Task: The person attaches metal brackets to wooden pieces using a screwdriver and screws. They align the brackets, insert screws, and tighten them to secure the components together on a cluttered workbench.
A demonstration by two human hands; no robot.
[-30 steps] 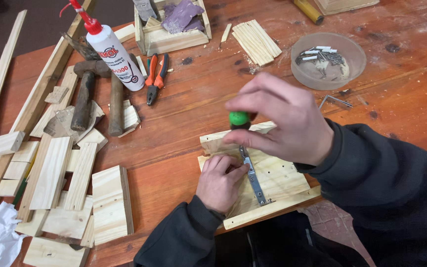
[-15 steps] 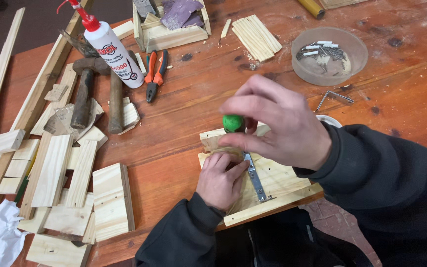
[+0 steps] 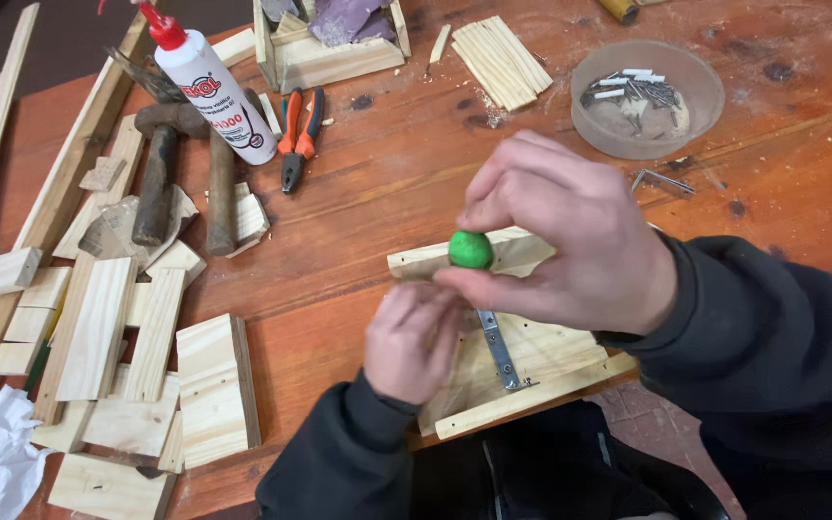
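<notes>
At the near edge of the table, your right hand is closed around a green-capped tool handle, thumb beneath and fingers curled over the top, so only the rounded green end shows, facing 9 o'clock from the palm. Shaft and tip are hidden under the hand; you cannot tell which way the tool's long axis runs. Your left hand sits just below, at 7 o'clock from the green cap, fingers bunched nearly shut and pressed down on the small wooden panel; whether it pinches anything cannot be told. On that panel lies a narrow metal bracket strip, long axis running from about 11 to 5 o'clock, its upper end passing under the right hand. The strip lies at 3 o'clock from the left fingers, just beside them, and at 6 o'clock from the green cap. Right hand is nearer its upper end, left hand nearer its middle. Clear dish of nails sits well apart at 1 o'clock; glue bottle, pliers and hammer at 10 o'clock.
</notes>
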